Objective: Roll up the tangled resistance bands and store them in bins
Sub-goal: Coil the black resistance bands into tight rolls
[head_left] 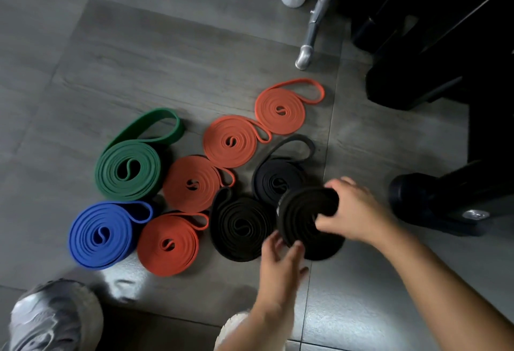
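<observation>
Floor [139, 58] open left; right hand [358, 211] grasps black coil [303, 217], left hand [281, 264] released; three black, four orange, one green, one blue.

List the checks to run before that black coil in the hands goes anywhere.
1. Right hand has a firm hold on the black coil: ok, thumb and fingers curl round it.
2. Left hand steadies it: ok, fingertips touch its lower edge.
3. Held coil is wound tight with no loose tail: cannot tell, blurred.
4. Floor coils are rolled: ok. The green coil, blue coil, orange coils and the black floor coils are wound, though several have tail loops sticking out.
5. A bin is ready to receive them: not ok, none in view.
</observation>
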The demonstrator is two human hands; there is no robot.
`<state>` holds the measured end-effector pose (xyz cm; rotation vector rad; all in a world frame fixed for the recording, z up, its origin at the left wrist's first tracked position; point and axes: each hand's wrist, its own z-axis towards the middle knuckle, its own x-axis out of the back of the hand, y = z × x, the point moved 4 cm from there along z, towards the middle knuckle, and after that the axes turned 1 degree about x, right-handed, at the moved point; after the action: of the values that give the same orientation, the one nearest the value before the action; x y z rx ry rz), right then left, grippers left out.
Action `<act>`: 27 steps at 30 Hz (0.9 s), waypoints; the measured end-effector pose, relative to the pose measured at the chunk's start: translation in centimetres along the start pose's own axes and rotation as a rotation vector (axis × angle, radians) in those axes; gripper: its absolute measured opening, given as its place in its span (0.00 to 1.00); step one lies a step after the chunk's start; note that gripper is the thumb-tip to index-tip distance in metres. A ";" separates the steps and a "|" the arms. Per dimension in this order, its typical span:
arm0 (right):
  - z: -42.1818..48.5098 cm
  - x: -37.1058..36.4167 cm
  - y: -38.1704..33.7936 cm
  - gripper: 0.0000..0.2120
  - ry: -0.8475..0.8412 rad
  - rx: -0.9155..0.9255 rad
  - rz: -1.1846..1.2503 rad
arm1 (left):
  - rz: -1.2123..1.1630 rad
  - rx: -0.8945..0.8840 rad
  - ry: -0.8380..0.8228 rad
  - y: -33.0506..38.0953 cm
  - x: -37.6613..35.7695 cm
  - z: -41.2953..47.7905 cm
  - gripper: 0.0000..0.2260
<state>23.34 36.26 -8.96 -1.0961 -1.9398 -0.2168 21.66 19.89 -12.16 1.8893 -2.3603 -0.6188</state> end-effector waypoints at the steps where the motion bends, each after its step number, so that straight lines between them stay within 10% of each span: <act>1: 1.2 0.6 -0.9 0.31 0.005 0.019 -0.005 | 0.017 -0.016 -0.010 1.3 -0.1 0.5 0.12; 5: 5.3 1.6 -3.1 0.33 -0.026 0.048 -0.046 | 0.339 -0.032 -0.070 5.3 -0.4 2.3 0.02; 9: 7.2 0.9 -3.3 0.34 -0.073 0.031 -0.071 | 0.928 -0.343 0.155 9.5 -0.3 3.1 0.17; 12: 7.8 1.1 -3.0 0.37 -0.081 0.037 -0.074 | 1.032 -0.514 0.149 12.7 -1.0 3.8 0.25; 18: 9.0 1.8 -4.2 0.56 -0.074 0.212 -0.306 | 1.171 -0.290 0.071 11.6 -0.9 6.2 0.24; 27: 10.7 2.2 -3.2 0.45 -0.242 0.130 -0.304 | 1.243 -0.258 0.130 11.6 -1.2 6.5 0.22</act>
<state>13.92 41.22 -12.96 -0.7672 -2.3011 -0.1237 9.38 24.79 -13.91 0.1546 -2.5566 -0.5415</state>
